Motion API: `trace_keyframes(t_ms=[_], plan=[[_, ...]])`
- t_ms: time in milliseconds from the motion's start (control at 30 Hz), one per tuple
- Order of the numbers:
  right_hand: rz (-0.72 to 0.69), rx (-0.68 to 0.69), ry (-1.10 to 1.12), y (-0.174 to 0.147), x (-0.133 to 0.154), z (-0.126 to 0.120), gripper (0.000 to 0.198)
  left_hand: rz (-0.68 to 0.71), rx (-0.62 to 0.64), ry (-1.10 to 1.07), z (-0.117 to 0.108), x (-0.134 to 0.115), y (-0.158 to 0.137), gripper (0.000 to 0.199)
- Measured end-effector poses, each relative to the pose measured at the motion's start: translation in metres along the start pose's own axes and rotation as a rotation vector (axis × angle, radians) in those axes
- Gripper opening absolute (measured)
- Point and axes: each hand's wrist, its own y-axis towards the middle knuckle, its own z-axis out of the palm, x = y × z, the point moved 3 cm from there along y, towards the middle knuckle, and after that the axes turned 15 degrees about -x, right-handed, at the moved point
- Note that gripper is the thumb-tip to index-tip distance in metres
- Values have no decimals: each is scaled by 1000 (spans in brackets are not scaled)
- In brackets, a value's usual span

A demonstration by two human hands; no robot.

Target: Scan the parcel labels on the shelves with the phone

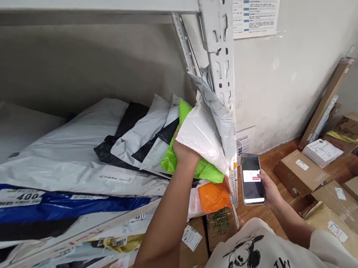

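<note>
My right hand (270, 189) clasps a phone (252, 188); at the shelf's right end (154, 204), a white parcel (203, 130) partly hides my left hand (183, 152), grip unclear.

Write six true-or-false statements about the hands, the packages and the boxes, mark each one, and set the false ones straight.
1. The right hand holds a phone. True.
2. That phone is switched off. False: its screen is on, showing a white box with a red button.
3. The left hand is partly hidden by a white package. True.
4. Everything near the left hand is white. False: a bright green package is right beside it, and an orange package shows lower down.
5. Cardboard boxes sit on the floor at the right of the picture. True.
6. None of those boxes bears a label. False: several carry white labels.
</note>
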Motion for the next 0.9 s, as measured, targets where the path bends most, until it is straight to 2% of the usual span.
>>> trace_keyframes(t_ms=[100, 233, 333, 533, 633, 733, 800, 900], plan=[[-11, 27, -3, -2, 1, -3, 32, 31, 18, 48, -19, -2, -19, 28], [-18, 43, -10, -1, -2, -7, 30, 72, 2, 287, -49, -5, -55, 32], [2, 70, -13, 0, -4, -8, 29, 103, 0, 357, -59, -9, -69, 31], [37, 158, -3, -1, -7, -7, 30, 175, -60, 334, -53, -10, -73, 29], [58, 241, 3, -7, -5, -7, 39, 331, 15, 260, -46, -5, -74, 31], [79, 332, 11, -15, -5, -5, 62, 471, 124, 212, -43, -2, -74, 36], [73, 380, 15, -19, -7, -3, 73, 521, 158, 209, -43, -2, -76, 39], [32, 436, 9, -22, -11, 2, 74, 529, 186, 201, -43, -8, -87, 38]])
